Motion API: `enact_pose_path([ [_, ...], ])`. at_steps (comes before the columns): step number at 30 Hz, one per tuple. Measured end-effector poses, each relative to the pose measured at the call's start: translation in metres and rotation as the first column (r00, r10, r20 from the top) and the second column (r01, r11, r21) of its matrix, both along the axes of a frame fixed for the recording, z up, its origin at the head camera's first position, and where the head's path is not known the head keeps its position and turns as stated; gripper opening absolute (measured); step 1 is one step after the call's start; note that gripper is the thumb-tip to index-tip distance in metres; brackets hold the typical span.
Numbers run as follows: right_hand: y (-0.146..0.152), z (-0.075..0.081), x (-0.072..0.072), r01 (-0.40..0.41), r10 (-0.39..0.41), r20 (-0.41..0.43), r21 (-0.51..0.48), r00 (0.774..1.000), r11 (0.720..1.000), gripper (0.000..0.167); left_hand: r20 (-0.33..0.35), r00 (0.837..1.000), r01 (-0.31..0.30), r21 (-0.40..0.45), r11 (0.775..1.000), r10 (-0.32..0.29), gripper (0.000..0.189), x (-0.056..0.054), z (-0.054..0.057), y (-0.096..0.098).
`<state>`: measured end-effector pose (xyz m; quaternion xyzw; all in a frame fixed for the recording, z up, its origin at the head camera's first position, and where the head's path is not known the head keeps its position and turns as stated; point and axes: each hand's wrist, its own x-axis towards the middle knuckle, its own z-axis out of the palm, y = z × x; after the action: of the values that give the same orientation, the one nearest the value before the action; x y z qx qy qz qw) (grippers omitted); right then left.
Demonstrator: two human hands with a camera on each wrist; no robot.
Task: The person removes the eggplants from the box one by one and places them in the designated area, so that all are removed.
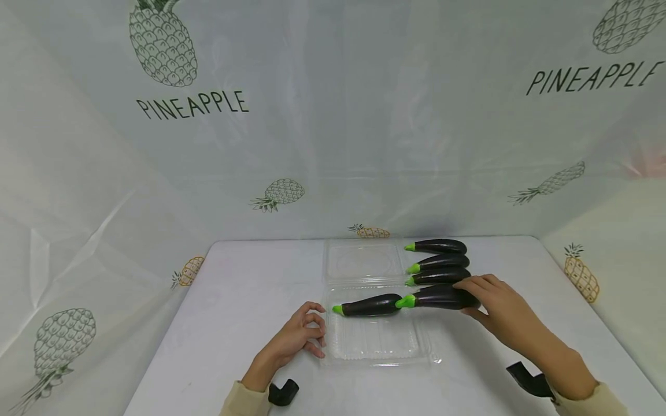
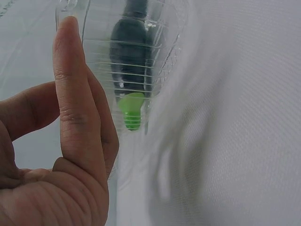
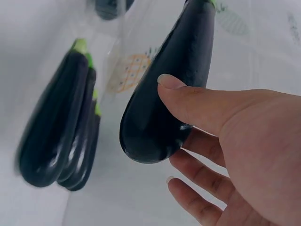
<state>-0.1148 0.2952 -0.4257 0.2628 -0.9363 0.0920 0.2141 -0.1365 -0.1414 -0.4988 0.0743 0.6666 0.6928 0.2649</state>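
My right hand [image 1: 499, 309] pinches the rounded end of a dark purple eggplant [image 3: 150, 125], thumb on one side and fingers on the other. Its green stem end points left, above the right side of a clear plastic clamshell container [image 1: 364, 341]. Inside the container's near half lies another eggplant [image 1: 370, 306], its green tip toward the left wall. Beside that wall is my left hand [image 1: 302, 334], fingers loosely bent. In the left wrist view one straight finger [image 2: 75, 99] reaches up to the container's rim, and the eggplant shows through the ribbed plastic.
Three more eggplants [image 1: 442, 247] lie in a row on the white table [image 1: 250, 277], right of the open lid [image 1: 364, 261]. A pale curtain [image 1: 364, 115] printed with pineapples hangs behind the table. Black wrist mounts [image 1: 283, 393] sit at both wrists.
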Motion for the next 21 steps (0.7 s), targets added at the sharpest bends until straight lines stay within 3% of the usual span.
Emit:
enact_pose_path([
  [21,0.057,-0.027,-0.001,0.089,-0.088,0.007,-0.059,0.996,0.994,0.054,0.004,1.0,-0.009,0.0,1.0,0.009,0.048,-0.001,-0.001,0.0],
])
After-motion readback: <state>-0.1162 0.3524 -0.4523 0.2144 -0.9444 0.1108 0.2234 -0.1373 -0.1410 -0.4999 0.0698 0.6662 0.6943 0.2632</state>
